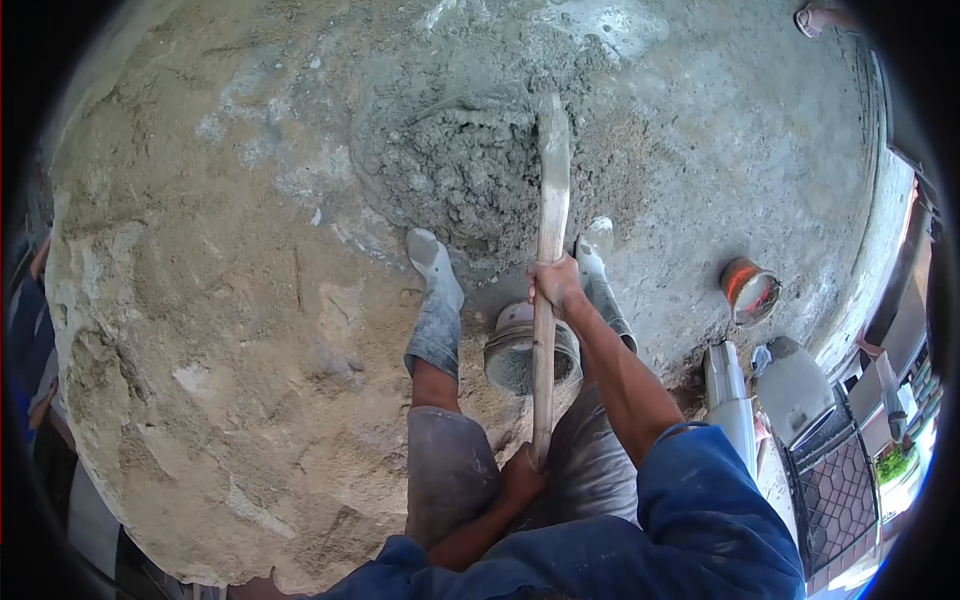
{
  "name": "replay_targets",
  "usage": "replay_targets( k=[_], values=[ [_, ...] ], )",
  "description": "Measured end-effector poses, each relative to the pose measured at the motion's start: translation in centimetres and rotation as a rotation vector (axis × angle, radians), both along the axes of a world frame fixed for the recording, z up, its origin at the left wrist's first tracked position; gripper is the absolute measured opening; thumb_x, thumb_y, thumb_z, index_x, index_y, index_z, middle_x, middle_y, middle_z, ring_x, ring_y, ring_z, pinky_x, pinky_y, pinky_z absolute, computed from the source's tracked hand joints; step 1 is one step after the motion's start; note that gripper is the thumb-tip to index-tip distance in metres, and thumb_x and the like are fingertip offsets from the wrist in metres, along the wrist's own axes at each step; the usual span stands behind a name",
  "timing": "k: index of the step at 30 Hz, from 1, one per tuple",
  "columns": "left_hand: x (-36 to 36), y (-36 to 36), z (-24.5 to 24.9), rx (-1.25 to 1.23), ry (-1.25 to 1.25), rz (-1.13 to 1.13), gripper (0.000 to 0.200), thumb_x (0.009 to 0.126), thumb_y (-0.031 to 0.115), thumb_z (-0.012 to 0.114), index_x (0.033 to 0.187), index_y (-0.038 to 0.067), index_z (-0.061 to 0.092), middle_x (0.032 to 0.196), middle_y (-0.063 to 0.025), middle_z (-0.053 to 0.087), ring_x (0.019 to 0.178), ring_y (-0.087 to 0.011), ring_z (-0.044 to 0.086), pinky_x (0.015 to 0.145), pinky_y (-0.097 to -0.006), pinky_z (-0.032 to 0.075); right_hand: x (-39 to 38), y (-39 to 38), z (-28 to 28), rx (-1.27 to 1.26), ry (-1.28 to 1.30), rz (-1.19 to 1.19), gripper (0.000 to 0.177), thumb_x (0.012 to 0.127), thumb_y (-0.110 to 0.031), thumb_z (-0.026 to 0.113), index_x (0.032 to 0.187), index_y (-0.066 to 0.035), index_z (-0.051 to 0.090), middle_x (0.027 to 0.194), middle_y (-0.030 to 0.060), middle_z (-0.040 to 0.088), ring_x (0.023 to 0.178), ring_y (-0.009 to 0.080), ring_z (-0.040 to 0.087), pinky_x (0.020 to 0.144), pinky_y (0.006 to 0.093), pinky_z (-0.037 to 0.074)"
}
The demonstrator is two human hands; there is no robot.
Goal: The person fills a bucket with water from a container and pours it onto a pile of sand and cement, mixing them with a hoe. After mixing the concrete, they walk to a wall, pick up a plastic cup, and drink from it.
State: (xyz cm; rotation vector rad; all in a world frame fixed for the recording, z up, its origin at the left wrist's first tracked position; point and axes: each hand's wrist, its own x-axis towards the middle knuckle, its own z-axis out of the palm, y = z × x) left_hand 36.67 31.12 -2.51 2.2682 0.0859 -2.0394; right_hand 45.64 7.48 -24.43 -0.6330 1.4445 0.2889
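Note:
My right hand [553, 283] is wrapped around the middle of a long wooden tool handle [552, 200]. Lower down, close to my thighs, my left hand [522, 475] grips the same handle near its end. The far end of the handle reaches the right side of a heap of wet grey mortar [465, 170]; I cannot make out the tool's head there. Between my legs, partly behind the handle, stands a bucket [502, 365] smeared with grey. My boots [432, 255] are planted on either side, just short of the heap.
An orange-red bucket [738, 275] crusted with grey stands to the right. Beyond it lie pale stacked channel pieces [732, 395], a grey rounded panel [795, 390] and a metal grille [838, 500]. Rough sandy ground [220, 350] spreads left. Someone's foot [815, 20] shows at top right.

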Motion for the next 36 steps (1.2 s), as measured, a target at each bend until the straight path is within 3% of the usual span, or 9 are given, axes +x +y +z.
replay_targets(
  k=[5, 7, 10, 13, 16, 19, 25, 29, 36],
  values=[
    [-1.9, 4.3, -0.7, -0.189, -0.108, -0.086, 0.029, 0.066, 0.009, 0.067, 0.092, 0.006, 0.054, 0.083, -0.0182, 0.061, 0.082, -0.0402, 0.061, 0.069, -0.0491, 0.047, -3.5, -1.9, 5.0, -0.154, -0.023, -0.126, 0.008, 0.074, 0.003, 0.058, 0.079, 0.004, 0.053, 0.054, 0.0089, 0.054, 0.04, 0.0188, 0.054, 0.037, 0.0315, 0.044],
    [2.6, 0.5, -4.6, -0.211, -0.325, -0.205, 0.036, 0.064, 0.008, 0.068, 0.097, 0.008, 0.056, 0.089, -0.0142, 0.061, 0.084, -0.0371, 0.061, 0.069, -0.0488, 0.048, -3.0, -6.3, 1.4, -0.115, -0.011, -0.333, 0.014, 0.077, -0.003, 0.056, 0.064, 0.0, 0.053, 0.053, 0.0089, 0.052, 0.04, 0.0184, 0.052, 0.038, 0.0325, 0.045],
    [14.6, -4.0, -9.8, -0.438, -0.517, -0.437, 0.045, 0.06, 0.009, 0.072, 0.104, 0.008, 0.059, 0.091, -0.0121, 0.063, 0.083, -0.0343, 0.062, 0.07, -0.0458, 0.05, -0.1, -11.7, -5.7, -0.13, -0.074, -0.532, 0.013, 0.082, -0.009, 0.053, 0.07, -0.005, 0.051, 0.055, 0.006, 0.047, 0.045, 0.0187, 0.047, 0.046, 0.0322, 0.047],
    [26.1, -3.3, -4.3, -0.39, -0.525, -0.723, 0.038, 0.058, 0.005, 0.071, 0.093, 0.007, 0.057, 0.087, -0.0103, 0.062, 0.079, -0.0325, 0.063, 0.067, -0.0429, 0.051, 4.2, -5.0, -6.3, 0.116, -0.071, -0.745, 0.011, 0.084, -0.012, 0.051, 0.074, -0.006, 0.048, 0.056, 0.0054, 0.045, 0.048, 0.0194, 0.046, 0.05, 0.0342, 0.048],
    [32.2, 9.6, -0.4, -0.24, -0.516, -0.866, 0.033, 0.056, 0.003, 0.069, 0.087, 0.009, 0.056, 0.084, -0.0102, 0.062, 0.076, -0.0317, 0.063, 0.064, -0.042, 0.052, 9.1, 9.8, -3.2, 0.288, -0.01, -0.849, 0.011, 0.085, -0.014, 0.05, 0.078, -0.006, 0.048, 0.057, 0.0073, 0.045, 0.051, 0.0224, 0.048, 0.053, 0.0389, 0.049],
    [36.7, 17.0, 1.4, -0.213, -0.533, -0.911, 0.033, 0.055, 0.003, 0.069, 0.085, 0.01, 0.057, 0.083, -0.0094, 0.062, 0.078, -0.0307, 0.062, 0.064, -0.0417, 0.052, 11.9, 15.7, 2.4, 0.352, -0.071, -0.933, 0.009, 0.084, -0.008, 0.052, 0.077, -0.002, 0.051, 0.061, 0.0103, 0.049, 0.055, 0.0244, 0.052, 0.055, 0.0407, 0.05],
    [32.3, 23.4, 11.5, -0.144, -0.26, -0.725, 0.031, 0.054, 0.007, 0.069, 0.083, 0.013, 0.058, 0.08, -0.0093, 0.063, 0.076, -0.0324, 0.063, 0.065, -0.0427, 0.051, 9.3, 20.0, 12.9, 0.369, 0.008, -0.893, 0.015, 0.083, -0.011, 0.055, 0.072, -0.001, 0.051, 0.061, 0.0108, 0.049, 0.059, 0.0243, 0.055, 0.062, 0.0424, 0.051],
    [28.5, 20.8, 7.0, -0.066, -0.133, -0.596, 0.03, 0.055, 0.009, 0.069, 0.082, 0.01, 0.058, 0.076, -0.0116, 0.064, 0.072, -0.0347, 0.064, 0.065, -0.0437, 0.051, 9.3, 19.5, 2.9, 0.432, 0.218, -0.655, 0.011, 0.081, -0.006, 0.055, 0.072, -0.001, 0.052, 0.059, 0.008, 0.048, 0.048, 0.0214, 0.052, 0.047, 0.0388, 0.049],
    [25.0, 16.9, 5.8, -0.177, -0.235, -0.364, 0.036, 0.059, 0.01, 0.067, 0.094, 0.009, 0.063, 0.078, -0.018, 0.065, 0.076, -0.0369, 0.065, 0.067, -0.0414, 0.053, 10.8, 10.0, 10.2, -0.215, 0.053, -0.403, 0.01, 0.074, 0.003, 0.059, 0.071, 0.005, 0.05, 0.059, 0.0119, 0.057, 0.042, 0.0195, 0.056, 0.039, 0.0338, 0.047]
  ],
)
